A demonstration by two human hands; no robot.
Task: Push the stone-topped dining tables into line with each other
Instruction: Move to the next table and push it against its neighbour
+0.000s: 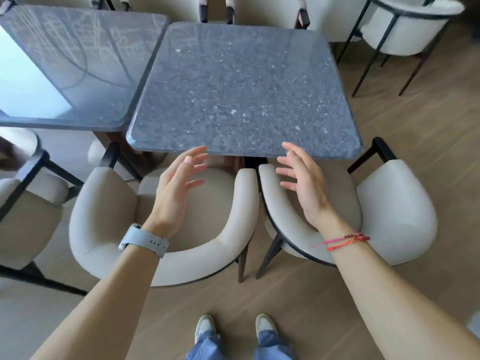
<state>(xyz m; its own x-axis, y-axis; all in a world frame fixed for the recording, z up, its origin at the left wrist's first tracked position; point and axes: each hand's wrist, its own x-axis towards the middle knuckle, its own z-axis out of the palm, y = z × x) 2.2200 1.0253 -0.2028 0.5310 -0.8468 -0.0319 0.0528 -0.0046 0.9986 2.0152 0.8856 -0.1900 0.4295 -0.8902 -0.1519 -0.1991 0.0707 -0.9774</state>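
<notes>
A speckled grey stone-topped table point(241, 89) stands in front of me, its near edge just beyond my fingertips. A second stone-topped table point(78, 63) adjoins it on the left; its near edge lies farther from me, so the two front edges are out of line. My left hand point(176, 185), with a watch on the wrist, hovers with spread fingers just short of the near edge. My right hand point(304, 183), with a red string on the wrist, hovers likewise, fingers relaxed. Neither hand touches the table.
Two cream upholstered chairs point(104, 216) point(397, 211) with dark frames stand between me and the table, under my arms. More such chairs sit at the left point(28, 201), the back and the upper right point(405, 24). The floor is wood plank.
</notes>
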